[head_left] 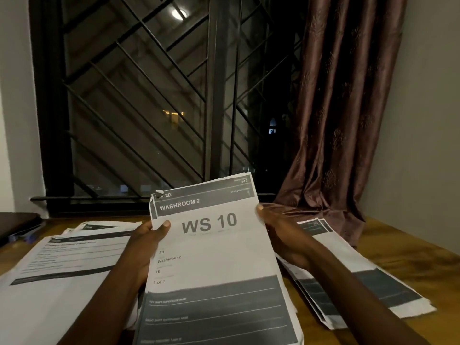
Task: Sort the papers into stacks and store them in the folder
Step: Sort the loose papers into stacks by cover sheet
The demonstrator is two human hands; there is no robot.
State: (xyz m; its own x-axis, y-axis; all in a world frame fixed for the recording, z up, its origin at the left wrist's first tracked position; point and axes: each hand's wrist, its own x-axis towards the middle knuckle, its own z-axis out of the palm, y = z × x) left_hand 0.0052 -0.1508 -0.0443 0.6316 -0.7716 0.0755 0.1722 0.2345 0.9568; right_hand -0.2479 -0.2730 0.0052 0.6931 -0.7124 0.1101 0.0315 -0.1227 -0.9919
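A bundle of printed sheets point(214, 260) is held up in front of me, its top page reading "WASHROOM 2" and "WS 10". My left hand point(146, 240) grips its left edge with the thumb on the front. My right hand point(276, 227) grips the right edge, thumb tip at the page's side. A stack of printed forms point(62, 275) lies on the wooden table point(403, 255) to the left. Another fanned stack with dark bands point(358, 282) lies to the right, partly hidden by my right arm. A dark flat object, perhaps the folder point(17, 225), sits at the far left edge.
A barred window point(149, 100) stands right behind the table, and a brown curtain point(343, 115) hangs at the right with its hem bunched on the tabletop. Bare wood shows at the far right of the table.
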